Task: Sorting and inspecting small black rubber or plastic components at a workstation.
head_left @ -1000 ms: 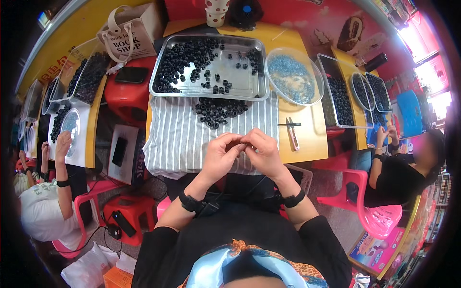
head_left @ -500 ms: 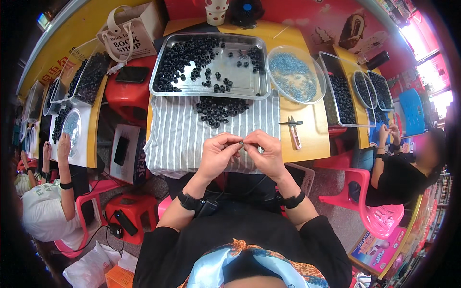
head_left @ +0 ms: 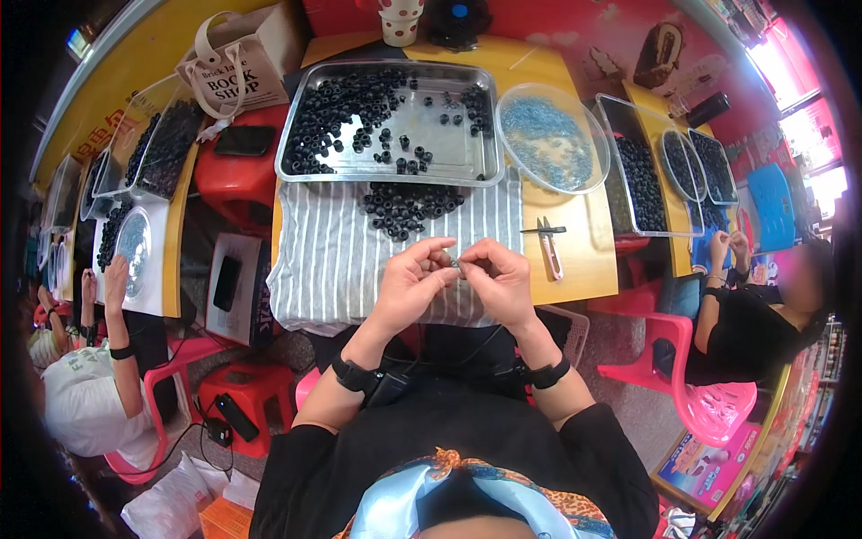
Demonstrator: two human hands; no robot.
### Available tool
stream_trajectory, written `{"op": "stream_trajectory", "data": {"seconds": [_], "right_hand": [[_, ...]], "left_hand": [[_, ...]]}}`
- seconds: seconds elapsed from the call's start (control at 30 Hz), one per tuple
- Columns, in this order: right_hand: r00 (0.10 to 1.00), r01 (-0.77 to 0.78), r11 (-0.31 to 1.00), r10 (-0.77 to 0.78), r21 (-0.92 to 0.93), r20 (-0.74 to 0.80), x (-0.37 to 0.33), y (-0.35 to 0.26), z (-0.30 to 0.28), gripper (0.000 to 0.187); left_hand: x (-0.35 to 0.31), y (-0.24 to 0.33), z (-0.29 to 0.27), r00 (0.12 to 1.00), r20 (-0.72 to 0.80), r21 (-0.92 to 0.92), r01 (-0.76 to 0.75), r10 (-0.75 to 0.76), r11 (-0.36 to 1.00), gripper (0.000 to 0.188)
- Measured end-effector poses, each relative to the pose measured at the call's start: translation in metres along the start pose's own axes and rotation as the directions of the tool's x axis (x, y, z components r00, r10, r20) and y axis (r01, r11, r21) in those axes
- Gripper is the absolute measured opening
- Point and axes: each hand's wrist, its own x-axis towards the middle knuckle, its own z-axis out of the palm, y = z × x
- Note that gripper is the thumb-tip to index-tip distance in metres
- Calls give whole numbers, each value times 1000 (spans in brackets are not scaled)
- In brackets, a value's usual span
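Just above a grey-and-white striped cloth (head_left: 314, 238), my left hand (head_left: 416, 280) and my right hand (head_left: 496, 278) meet at the fingertips. My right thumb and forefinger pinch a tiny greenish thing (head_left: 455, 263), too small to name. My left fingers curl round beside it, with the thumb and forefinger slightly parted; what they hold, if anything, is hidden. A heap of black ring-shaped pieces (head_left: 409, 208) lies on the cloth beyond my hands. Behind it, more of these pieces fill the left of a metal tray (head_left: 462, 153).
Right of the tray stands a round clear dish (head_left: 588, 180) with small bluish pieces. Thread snips (head_left: 551, 249) lie on the yellow table (head_left: 588, 260). A phone (head_left: 245, 140) rests on a red stool (head_left: 235, 184) at left. Other people work at both sides.
My left forefinger has lifted and drawn back a little from the right fingertips, and the greenish thing between the hands shows more. The right hand has hardly moved.
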Motion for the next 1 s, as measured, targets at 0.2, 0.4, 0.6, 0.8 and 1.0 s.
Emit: {"op": "stream_trajectory", "data": {"seconds": [0.2,0.4,0.6,0.8,1.0], "right_hand": [[976,-216,939,211,269,47,2,-7,0,3],[994,-97,980,104,173,-33,-1,-1,4,4],[999,28,999,-26,35,-42,-1,-1,6,5],[971,-226,931,237,285,-4,1,-7,0,5],[970,-226,919,242,324,-12,-1,-7,0,4]], "left_hand": [[3,0,-2,990,62,188,-138,128,973,6],[3,3,3,998,18,189,-61,59,980,6],[4,1,0,1000,-11,206,-6,8,979,8],[7,6,-1,949,104,338,-314,297,887,12],[6,12,3,933,130,459,-357,336,814,12]]}}
